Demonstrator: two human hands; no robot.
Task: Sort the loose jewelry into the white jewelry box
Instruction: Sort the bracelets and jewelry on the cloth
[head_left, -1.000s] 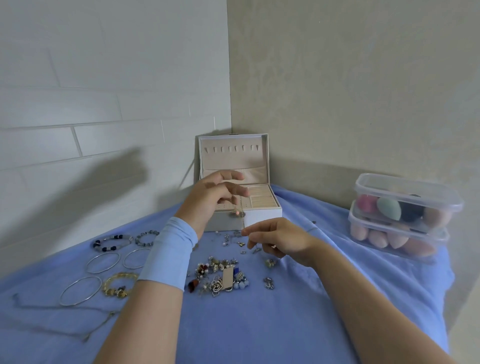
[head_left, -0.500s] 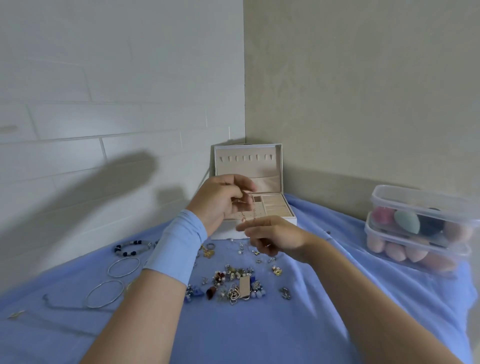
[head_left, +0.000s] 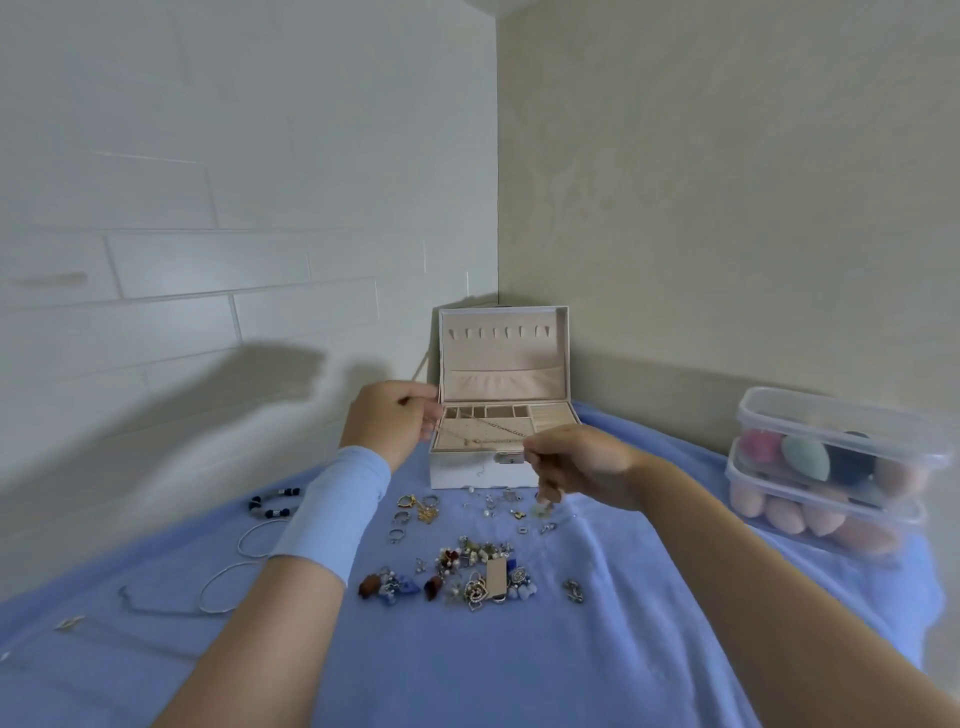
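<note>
The thin chain (head_left: 501, 429) looks light, floppy and easy to tangle, so the left hand (head_left: 392, 422) and right hand (head_left: 579, 462) each pinch one end over the white jewelry box (head_left: 462, 470).

I am looking into a corner where a white tiled wall (head_left: 208, 182) on the left meets a beige plastered wall (head_left: 727, 182) on the right, with a surface draped in pale blue cloth (head_left: 519, 670) pushed against both and soft grey shadows low on the white wall.

No writing, label, brand or number can be read on anything here.
</note>
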